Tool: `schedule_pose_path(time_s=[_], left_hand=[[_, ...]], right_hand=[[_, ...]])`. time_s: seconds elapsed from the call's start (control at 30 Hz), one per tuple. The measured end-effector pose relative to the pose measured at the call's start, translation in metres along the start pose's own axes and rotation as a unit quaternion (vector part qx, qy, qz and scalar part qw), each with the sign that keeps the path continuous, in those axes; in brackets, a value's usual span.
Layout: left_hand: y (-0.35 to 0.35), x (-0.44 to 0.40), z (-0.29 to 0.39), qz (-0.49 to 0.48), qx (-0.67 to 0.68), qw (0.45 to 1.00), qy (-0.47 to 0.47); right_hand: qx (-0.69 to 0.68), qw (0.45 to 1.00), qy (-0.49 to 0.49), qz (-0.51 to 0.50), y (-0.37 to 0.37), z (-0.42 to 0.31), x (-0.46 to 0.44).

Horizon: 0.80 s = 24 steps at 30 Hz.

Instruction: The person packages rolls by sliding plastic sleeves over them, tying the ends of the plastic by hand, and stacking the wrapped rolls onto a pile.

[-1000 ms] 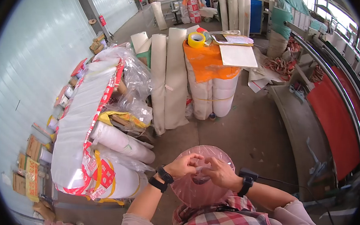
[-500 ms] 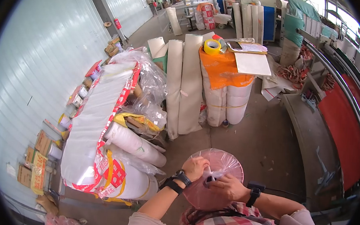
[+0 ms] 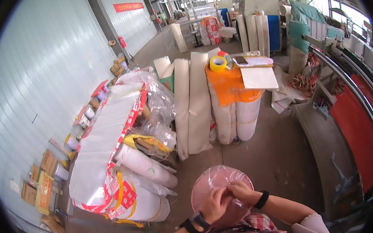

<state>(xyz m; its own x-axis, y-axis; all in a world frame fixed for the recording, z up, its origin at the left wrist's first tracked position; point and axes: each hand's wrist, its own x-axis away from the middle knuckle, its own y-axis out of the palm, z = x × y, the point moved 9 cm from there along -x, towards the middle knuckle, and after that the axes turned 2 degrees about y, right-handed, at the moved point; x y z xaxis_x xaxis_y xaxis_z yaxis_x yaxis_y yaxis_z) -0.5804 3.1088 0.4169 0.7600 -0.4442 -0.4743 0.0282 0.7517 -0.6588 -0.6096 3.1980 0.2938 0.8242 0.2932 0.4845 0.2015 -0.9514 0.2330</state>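
Observation:
A pink roll (image 3: 203,183) stands close to my body, with clear plastic film (image 3: 222,173) gathered over its round top end. My left hand (image 3: 214,204) is closed at the near side of that end, its fingertips pinched together on the film. Just to the right, my right hand (image 3: 242,192) is also closed on the film, its fingers almost meeting those of the left. The exact fold between the fingertips is hidden. A dark watch (image 3: 200,220) is on my left wrist and a black band (image 3: 261,199) on my right.
Wrapped white rolls (image 3: 148,162) lie stacked at the left. Ahead stand beige rolls (image 3: 199,104) and rolls under an orange cover (image 3: 224,86), topped by yellow tape (image 3: 217,64) and a board (image 3: 259,77). A machine with a metal bar (image 3: 351,79) and red sheet (image 3: 357,130) flanks the right.
My left hand has come down and toward me from the far left of the roll's top. The right hand has shifted slightly right. Dark center opening no longer shows; the view has tilted up.

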Motion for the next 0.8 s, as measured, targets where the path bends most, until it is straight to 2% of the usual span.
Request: schedule_pose_path(time_s=[0.03, 0.1, 0.13, 0.2, 0.23, 0.3, 0.33, 0.4, 0.43, 0.47, 0.5, 0.63, 0.67, 0.7, 0.73, 0.77, 0.8], left_hand=[[0.003, 0.001, 0.0, 0.004, 0.001, 1.0, 0.01], [0.016, 0.006, -0.003, -0.04, -0.022, 0.999, 0.003], [0.016, 0.007, -0.002, -0.038, -0.021, 0.999, 0.007], [0.018, 0.009, 0.0, -0.044, -0.026, 0.998, 0.023], [0.018, 0.01, 0.001, -0.048, -0.029, 0.998, 0.029], [0.016, 0.011, -0.002, -0.05, -0.015, 0.998, 0.039], [0.014, 0.012, -0.002, -0.052, -0.003, 0.997, 0.051], [0.007, 0.013, -0.002, -0.052, 0.016, 0.996, 0.063], [0.004, 0.015, 0.0, -0.055, 0.035, 0.995, 0.077], [0.003, 0.016, 0.0, -0.054, 0.036, 0.995, 0.075], [0.002, 0.016, 0.003, -0.064, 0.028, 0.993, 0.093], [0.017, 0.034, -0.002, -0.114, 0.066, 0.986, 0.106], [0.019, 0.037, -0.004, -0.114, 0.065, 0.986, 0.107], [0.021, 0.04, -0.013, -0.114, 0.052, 0.99, 0.067], [0.021, 0.041, -0.021, -0.112, 0.041, 0.992, 0.027], [0.02, 0.038, -0.02, -0.111, 0.041, 0.993, 0.027], [0.019, 0.034, -0.023, -0.106, 0.019, 0.994, -0.012]], right_hand=[[0.004, 1.0, -0.009, 0.004, -0.003, -0.009, 0.001], [-0.121, 0.988, 0.1, 0.011, -0.004, 0.001, 0.01], [-0.119, 0.988, 0.096, 0.013, -0.007, -0.004, 0.01], [-0.178, 0.972, 0.143, -0.059, 0.001, -0.003, 0.012], [-0.178, 0.972, 0.142, -0.058, -0.003, 0.003, 0.004], [-0.078, 0.988, 0.125, -0.049, -0.013, 0.02, -0.017], [-0.076, 0.988, 0.126, -0.05, -0.008, 0.003, -0.009], [0.202, 0.972, 0.109, -0.053, 0.003, -0.05, 0.01], [0.202, 0.972, 0.11, -0.054, 0.002, -0.049, 0.005], [0.405, 0.913, -0.028, -0.046, 0.003, -0.067, -0.006], [0.58, 0.797, -0.165, -0.035, 0.013, -0.082, -0.01], [0.569, 0.808, -0.15, -0.024, -0.003, -0.07, -0.027], [0.547, 0.812, -0.202, -0.027, 0.002, -0.069, -0.025], [0.521, 0.815, -0.254, -0.03, 0.008, -0.069, -0.024], [0.519, 0.815, -0.255, -0.03, 0.015, -0.072, -0.012], [0.569, 0.773, -0.279, -0.023, 0.026, -0.082, 0.014], [0.616, 0.728, -0.301, -0.016, 0.034, -0.086, 0.033]])
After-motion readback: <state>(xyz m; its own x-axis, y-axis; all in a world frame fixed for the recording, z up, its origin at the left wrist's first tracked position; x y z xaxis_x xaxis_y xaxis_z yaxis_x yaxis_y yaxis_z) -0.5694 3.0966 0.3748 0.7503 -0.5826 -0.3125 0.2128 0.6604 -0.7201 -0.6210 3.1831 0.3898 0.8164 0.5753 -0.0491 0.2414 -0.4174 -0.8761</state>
